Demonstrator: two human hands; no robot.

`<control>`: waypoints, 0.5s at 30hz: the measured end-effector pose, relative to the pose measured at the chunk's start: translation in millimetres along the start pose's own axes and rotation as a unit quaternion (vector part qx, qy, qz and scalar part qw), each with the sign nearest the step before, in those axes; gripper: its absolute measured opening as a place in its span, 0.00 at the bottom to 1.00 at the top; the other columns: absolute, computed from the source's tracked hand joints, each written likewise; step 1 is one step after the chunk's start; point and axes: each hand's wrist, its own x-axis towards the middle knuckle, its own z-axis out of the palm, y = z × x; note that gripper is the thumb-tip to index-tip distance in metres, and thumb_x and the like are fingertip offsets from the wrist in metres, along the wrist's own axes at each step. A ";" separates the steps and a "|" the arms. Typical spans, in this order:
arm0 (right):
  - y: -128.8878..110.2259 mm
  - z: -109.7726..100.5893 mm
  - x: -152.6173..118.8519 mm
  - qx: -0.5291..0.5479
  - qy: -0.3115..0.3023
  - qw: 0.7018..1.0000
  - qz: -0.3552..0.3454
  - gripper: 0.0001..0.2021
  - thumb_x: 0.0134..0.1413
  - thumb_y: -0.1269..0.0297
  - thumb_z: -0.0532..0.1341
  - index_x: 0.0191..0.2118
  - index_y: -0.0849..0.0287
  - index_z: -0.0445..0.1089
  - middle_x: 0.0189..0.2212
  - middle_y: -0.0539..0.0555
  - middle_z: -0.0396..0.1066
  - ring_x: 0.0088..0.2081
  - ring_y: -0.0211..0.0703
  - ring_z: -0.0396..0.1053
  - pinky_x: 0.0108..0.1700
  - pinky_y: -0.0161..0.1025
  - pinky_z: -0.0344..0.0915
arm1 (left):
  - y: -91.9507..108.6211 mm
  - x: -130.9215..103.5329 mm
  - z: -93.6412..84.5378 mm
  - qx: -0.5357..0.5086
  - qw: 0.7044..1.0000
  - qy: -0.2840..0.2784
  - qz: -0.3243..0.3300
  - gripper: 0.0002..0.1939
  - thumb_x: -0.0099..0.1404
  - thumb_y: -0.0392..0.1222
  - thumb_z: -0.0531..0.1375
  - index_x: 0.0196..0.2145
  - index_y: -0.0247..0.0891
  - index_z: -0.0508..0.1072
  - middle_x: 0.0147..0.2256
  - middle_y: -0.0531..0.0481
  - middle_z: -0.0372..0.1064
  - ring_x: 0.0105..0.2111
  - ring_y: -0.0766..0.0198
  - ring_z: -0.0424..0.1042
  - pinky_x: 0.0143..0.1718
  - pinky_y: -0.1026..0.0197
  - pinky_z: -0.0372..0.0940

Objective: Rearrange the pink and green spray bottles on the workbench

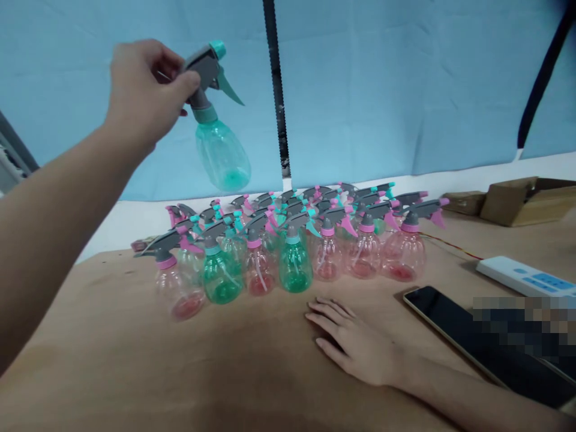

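**Left forearm closest, a green spray bottle held up in its hand**

The left forearm (pixel 67 198) slants up through the near left side. Opposite, the right hand (pixel 360 345) rests palm down on the wooden table (pixel 180 384), fingers loosely spread, holding nothing, with a phone (pixel 459 336) beside its forearm.

Beyond the right hand, the standing spray bottles (pixel 296 264) are grouped in rows, green and pink mixed, sprayers fitted. By the look of it, most are already in place; one is off the table. Whether others are left to handle cannot be told.

Above them, the left hand (pixel 144 96) pinches the grey sprayer of the green spray bottle (pixel 222 156), which hangs tilted below and right of the fingers, clear of the rows.

Further back are a cardboard box (pixel 544 207) and blue cloth (pixel 405 90).
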 end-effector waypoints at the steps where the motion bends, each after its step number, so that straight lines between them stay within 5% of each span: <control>1: 0.2 0.2 0.0 0.000 0.000 1.000 0.000 0.22 0.60 0.61 0.49 0.58 0.62 0.58 0.58 0.58 0.56 0.60 0.48 0.48 0.62 0.49 0.44 | 10.9 -15.7 -0.1 0.014 0.999 0.005 0.034 0.17 0.56 0.41 0.61 0.41 0.30 0.68 0.33 0.52 0.68 0.33 0.65 0.67 0.40 0.53 0.64; 5: 0.9 1.3 -0.2 -0.001 0.007 1.000 0.001 0.23 0.60 0.61 0.49 0.58 0.63 0.57 0.58 0.59 0.56 0.60 0.47 0.49 0.61 0.48 0.44 | 32.6 -94.5 15.3 -0.050 0.995 -0.070 -0.044 0.09 0.56 0.38 0.60 0.36 0.31 0.71 0.28 0.49 0.69 0.27 0.66 0.69 0.27 0.63 0.66; 9: 1.2 2.0 0.0 -0.015 0.009 1.000 0.004 0.23 0.60 0.60 0.49 0.58 0.65 0.57 0.58 0.61 0.57 0.59 0.49 0.51 0.60 0.49 0.48 | 24.7 -162.2 42.2 -0.091 0.974 -0.165 -0.126 0.08 0.58 0.42 0.59 0.35 0.38 0.72 0.28 0.50 0.70 0.27 0.65 0.69 0.29 0.62 0.65; 15: 0.7 2.1 -0.2 -0.042 0.013 0.999 -0.001 0.20 0.60 0.61 0.49 0.53 0.66 0.63 0.54 0.64 0.61 0.57 0.52 0.54 0.59 0.50 0.49 | 5.8 -191.1 62.9 -0.159 0.957 -0.190 -0.154 0.06 0.53 0.43 0.62 0.29 0.39 0.73 0.21 0.54 0.66 0.23 0.65 0.66 0.26 0.63 0.60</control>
